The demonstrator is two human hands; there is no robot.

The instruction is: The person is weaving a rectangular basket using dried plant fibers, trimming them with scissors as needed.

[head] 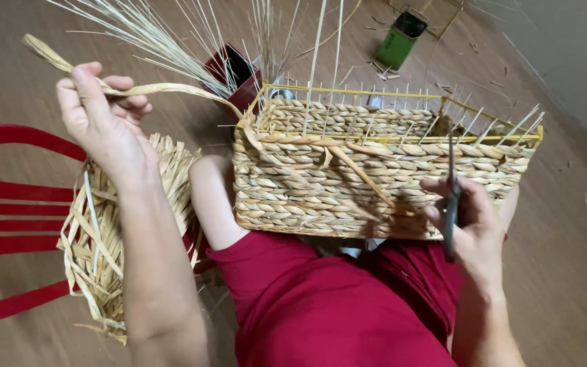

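A rectangular woven basket (375, 163) on a yellow wire frame (354, 92) was held across the lap, its long side toward the wearer. The near wall was judged nearly complete: twisted straw rows covered it from the base almost to the top rail. The upper part of the far wall still showed bare upright wires, so weaving there was judged unfinished.

The left hand (103, 115), at 10 o'clock from the basket, was closed with fingers curled and thumb pressed onto a flat straw strand (164, 88), which ran taut to the basket's upper left corner. The right hand (467, 221), at 4 o'clock against the near wall, was wrapped around a dark tool resembling scissors (451, 211); the fingers were bent around it.

A loose bundle of straw (103, 238) lay at 8 o'clock over a red chair (15, 224). A dark red container (236, 71) holding thin stalks stood at 11 o'clock, touching or just behind the frame corner. A green container (399, 37) stood well apart at 12 o'clock.

Open floor was available at 3 o'clock. Protruding wire ends along the right rim were judged a snag hazard.
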